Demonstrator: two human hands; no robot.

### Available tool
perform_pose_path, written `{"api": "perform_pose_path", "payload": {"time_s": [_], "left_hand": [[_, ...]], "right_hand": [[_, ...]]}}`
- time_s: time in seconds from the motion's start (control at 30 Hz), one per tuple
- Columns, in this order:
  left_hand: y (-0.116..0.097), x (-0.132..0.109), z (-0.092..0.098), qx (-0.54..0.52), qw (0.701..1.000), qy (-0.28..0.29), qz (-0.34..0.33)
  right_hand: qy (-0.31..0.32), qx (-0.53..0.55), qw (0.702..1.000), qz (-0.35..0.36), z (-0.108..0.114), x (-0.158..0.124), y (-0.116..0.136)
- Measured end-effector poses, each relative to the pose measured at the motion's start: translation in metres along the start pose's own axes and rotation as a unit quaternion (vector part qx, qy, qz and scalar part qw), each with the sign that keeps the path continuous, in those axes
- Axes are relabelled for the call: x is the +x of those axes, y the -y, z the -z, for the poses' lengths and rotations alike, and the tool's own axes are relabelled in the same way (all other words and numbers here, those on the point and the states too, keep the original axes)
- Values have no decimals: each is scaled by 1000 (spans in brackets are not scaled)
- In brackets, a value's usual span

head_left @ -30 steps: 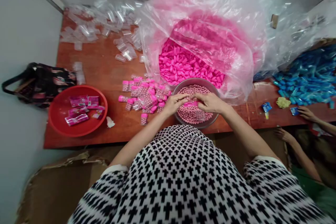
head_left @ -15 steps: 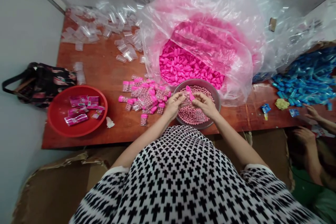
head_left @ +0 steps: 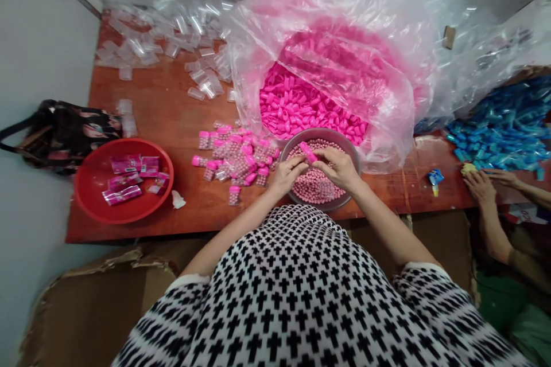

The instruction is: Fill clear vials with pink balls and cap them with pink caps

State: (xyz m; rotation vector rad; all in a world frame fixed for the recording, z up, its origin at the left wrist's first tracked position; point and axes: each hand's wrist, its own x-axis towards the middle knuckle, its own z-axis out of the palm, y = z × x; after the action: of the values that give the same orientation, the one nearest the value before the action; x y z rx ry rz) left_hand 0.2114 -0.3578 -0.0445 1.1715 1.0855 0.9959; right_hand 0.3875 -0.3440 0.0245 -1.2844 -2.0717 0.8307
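Note:
Over the grey bowl point(head_left: 355, 167) of small pink balls, both my hands meet at a pink cap point(head_left: 308, 152). My right hand point(head_left: 338, 170) has its fingers closed on the cap. My left hand point(head_left: 289, 175) is pinched just below and left of it, and what it grips is mostly hidden by the fingers. To the left lies a pile of small clear jars point(head_left: 241, 155) with pink caps and pink balls inside. Behind the bowl, a large clear plastic bag point(head_left: 387, 109) holds loose pink caps point(head_left: 293, 103).
At the left are a red basin point(head_left: 81, 189) with pink packets point(head_left: 123, 195) and a dark floral bag point(head_left: 64, 132). Clear containers point(head_left: 138, 49) lie at the back. At right, another person's hands point(head_left: 482, 186) are near blue pieces point(head_left: 495, 143) and a blue wrapper point(head_left: 435, 176).
The pink cap between my hands has tilted and now lies across the top of my fingers. The other person's hands have moved left onto the yellow item.

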Motion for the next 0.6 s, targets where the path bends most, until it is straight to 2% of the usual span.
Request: {"api": "perform_pose_path", "payload": {"time_s": [0.23, 0.4, 0.53, 0.6], "left_hand": [[-6, -3, 2, 77, 995, -8, -55], [-16, -3, 5, 165, 978, 52, -119], [-23, 2, 9, 280, 945, 96, -137], [-24, 4, 12, 294, 938, 116, -140]], "right_hand": [[49, -109, 992, 42, -1, -8, -2], [44, -163, 983, 68, -7, -16, -7], [40, -155, 983, 87, -11, -16, -14], [38, -143, 983, 104, -11, -17, -15]]}}
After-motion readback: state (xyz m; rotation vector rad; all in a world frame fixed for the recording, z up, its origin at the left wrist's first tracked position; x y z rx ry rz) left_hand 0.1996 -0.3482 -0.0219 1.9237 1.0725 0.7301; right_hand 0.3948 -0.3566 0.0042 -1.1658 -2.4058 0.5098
